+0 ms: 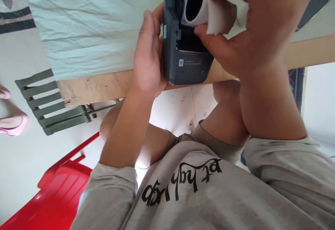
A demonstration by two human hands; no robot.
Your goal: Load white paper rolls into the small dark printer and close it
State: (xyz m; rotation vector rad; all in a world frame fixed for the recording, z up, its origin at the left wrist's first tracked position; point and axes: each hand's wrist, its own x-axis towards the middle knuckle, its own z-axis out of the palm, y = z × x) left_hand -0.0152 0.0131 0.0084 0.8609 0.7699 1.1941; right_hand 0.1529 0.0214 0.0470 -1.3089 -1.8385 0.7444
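Paper roll [195, 6] held directly over the open bay of the small dark thermal printer [187, 59], which stands at the edge of the wooden table [89, 87]. The roll's hollow core faces the viewer, its axis across the bay. Right hand [261, 24] pinches the roll and its loose paper end; left hand [148, 55], fingers curled, grips the printer's side.

Likely a home room: cloth-covered table [86, 24], tiled floor [180, 108], red plastic chair [60, 195] at 7 o'clock.
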